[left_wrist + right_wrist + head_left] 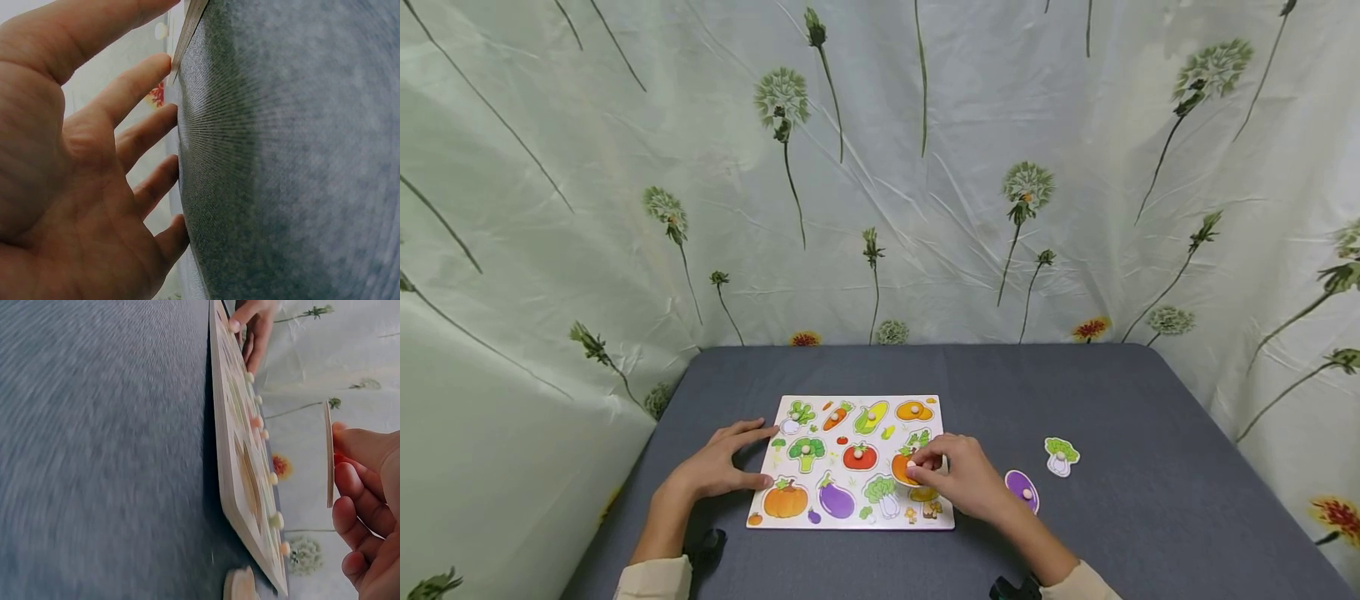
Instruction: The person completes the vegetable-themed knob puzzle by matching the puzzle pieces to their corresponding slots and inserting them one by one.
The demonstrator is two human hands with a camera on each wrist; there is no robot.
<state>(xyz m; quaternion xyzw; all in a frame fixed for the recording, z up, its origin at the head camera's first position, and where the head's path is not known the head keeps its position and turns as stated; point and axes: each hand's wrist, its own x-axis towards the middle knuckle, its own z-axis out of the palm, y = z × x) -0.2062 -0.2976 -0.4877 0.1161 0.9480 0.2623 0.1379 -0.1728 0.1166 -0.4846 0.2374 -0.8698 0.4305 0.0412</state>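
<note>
Pinching an orange piece (900,467), the right hand (961,476) hovers over the puzzle board (894,403), a purple piece (1018,484) to its right; the left hand (718,464), fingers spread, touches the board.

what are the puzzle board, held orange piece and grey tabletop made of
Puzzle board: probably wood or fibreboard, pale tan edge, smooth-looking printed face. Orange piece: likely the same, printed, flat and pale-edged. Grey tabletop: seemingly matte woven fabric, given its fine threadlike texture.

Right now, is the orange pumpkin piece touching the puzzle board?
Apart: the right wrist view shows flowery cloth between the pumpkin piece, held up in the right hand, and the puzzle board.
</note>
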